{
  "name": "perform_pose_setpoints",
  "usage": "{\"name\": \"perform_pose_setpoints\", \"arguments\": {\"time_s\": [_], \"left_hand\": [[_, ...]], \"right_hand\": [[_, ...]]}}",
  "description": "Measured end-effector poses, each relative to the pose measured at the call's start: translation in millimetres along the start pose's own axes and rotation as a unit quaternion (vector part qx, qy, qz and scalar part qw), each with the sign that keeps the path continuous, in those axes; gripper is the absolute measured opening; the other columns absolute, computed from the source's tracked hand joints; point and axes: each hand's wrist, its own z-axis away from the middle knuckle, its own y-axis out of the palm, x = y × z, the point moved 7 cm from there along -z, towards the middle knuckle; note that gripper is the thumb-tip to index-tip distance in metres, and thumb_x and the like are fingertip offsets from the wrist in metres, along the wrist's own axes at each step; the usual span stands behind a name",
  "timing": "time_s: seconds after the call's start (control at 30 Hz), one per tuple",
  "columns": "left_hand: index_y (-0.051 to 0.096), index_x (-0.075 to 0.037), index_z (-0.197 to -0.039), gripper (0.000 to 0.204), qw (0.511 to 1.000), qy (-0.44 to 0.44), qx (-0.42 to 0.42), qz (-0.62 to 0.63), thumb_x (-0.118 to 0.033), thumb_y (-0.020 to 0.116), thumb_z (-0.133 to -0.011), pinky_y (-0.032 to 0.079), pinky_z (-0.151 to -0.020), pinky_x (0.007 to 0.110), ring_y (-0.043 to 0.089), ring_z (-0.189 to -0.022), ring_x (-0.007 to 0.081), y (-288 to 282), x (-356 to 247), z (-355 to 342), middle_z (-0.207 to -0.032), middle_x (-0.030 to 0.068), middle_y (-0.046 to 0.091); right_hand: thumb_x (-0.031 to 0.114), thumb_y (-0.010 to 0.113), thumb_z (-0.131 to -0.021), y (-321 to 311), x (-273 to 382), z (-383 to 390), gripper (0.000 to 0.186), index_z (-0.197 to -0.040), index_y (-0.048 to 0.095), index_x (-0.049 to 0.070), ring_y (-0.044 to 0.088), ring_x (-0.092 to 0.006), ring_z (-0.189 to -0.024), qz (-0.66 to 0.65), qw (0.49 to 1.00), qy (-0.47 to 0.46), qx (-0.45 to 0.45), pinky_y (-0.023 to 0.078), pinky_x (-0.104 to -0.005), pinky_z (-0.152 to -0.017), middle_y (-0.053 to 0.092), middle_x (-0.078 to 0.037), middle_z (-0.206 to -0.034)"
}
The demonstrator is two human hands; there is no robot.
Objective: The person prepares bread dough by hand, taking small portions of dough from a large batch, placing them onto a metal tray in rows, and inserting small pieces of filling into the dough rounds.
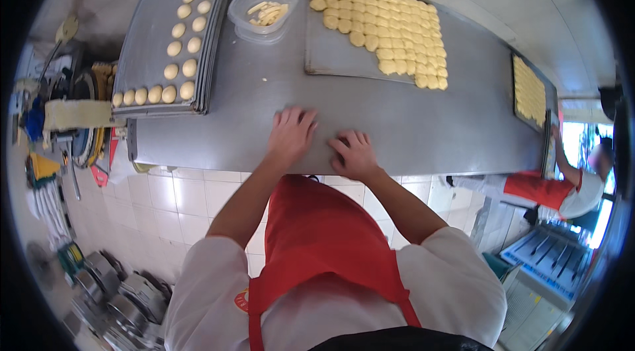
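Metal table (436, 132) | left fingers (295, 114): touching, apparently | right fingers (350, 137): likewise

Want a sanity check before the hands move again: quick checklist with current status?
1. Left hand and right hand apart, over the metal table: ok.
2. Nothing under the palms: cannot tell, undersides hidden.
3. Table free of scraps: not ok, small pale crumb beyond the left hand.
4. Round dough balls all on the left tray stack: ok.
5. Clear tub open, yellow strips visible inside: ok.
6. Yellow dough pieces inside the middle tray at its near right corner: cannot tell, dough hides the rim.
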Motion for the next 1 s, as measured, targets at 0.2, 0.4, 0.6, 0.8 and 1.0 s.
{"name": "perform_pose_setpoints", "arguments": {"time_s": [0.2,0.4,0.6,0.8,1.0], "left_hand": [[0.073,-0.011,-0.122,0.027,0.996,0.060,-0.057,0.020,-0.017,0.069,-0.096,0.048,-0.101,0.052,0.068,-0.103,0.0325,-9,75,-27,-0.108,0.0085,0.076],[0.073,-0.012,-0.122,0.031,0.997,0.033,-0.044,0.057,-0.010,0.070,-0.091,0.049,-0.100,0.049,0.065,-0.110,0.0295,-3,0,28,-0.108,0.0073,0.075],[0.075,-0.012,-0.117,0.030,0.991,0.071,-0.087,0.068,-0.008,0.073,-0.087,0.051,-0.096,0.048,0.066,-0.107,0.0293,-3,42,-42,-0.106,0.0060,0.074],[0.075,-0.012,-0.114,0.027,0.988,0.054,-0.102,0.106,-0.009,0.074,-0.087,0.053,-0.092,0.046,0.068,-0.099,0.0307,-3,22,42,-0.096,0.0070,0.073],[0.075,-0.011,-0.108,0.017,0.988,0.135,-0.060,0.042,-0.015,0.075,-0.092,0.053,-0.092,0.047,0.069,-0.097,0.0311,-2,22,-53,-0.095,0.0082,0.072]], "right_hand": [[0.007,0.073,-0.082,-19,-104,-52,0.039,-0.120,0.074,0.018,0.065,-0.0299,-0.090,0.066,0.997,-0.025,-0.035,0.050,-0.0513,-0.089,0.071,-0.005,-0.092],[0.010,0.073,-0.086,16,-35,29,0.039,-0.125,0.071,0.016,0.061,-0.0321,-0.112,-0.023,0.999,-0.045,0.014,0.049,-0.0551,-0.094,0.068,-0.010,-0.121],[0.013,0.073,-0.087,14,-58,-71,0.034,-0.121,0.073,0.016,0.063,-0.0318,-0.109,0.085,0.995,-0.055,0.024,0.047,-0.0520,-0.095,0.070,-0.009,-0.111],[0.013,0.076,-0.084,4,-55,33,0.032,-0.116,0.076,0.016,0.064,-0.0319,-0.103,0.040,0.999,-0.013,-0.015,0.049,-0.0495,-0.087,0.066,-0.006,-0.097],[0.011,0.074,-0.085,21,-17,-70,0.032,-0.117,0.075,0.016,0.063,-0.0311,-0.095,0.062,0.993,-0.095,-0.007,0.048,-0.0487,-0.088,0.067,-0.006,-0.096]]}}
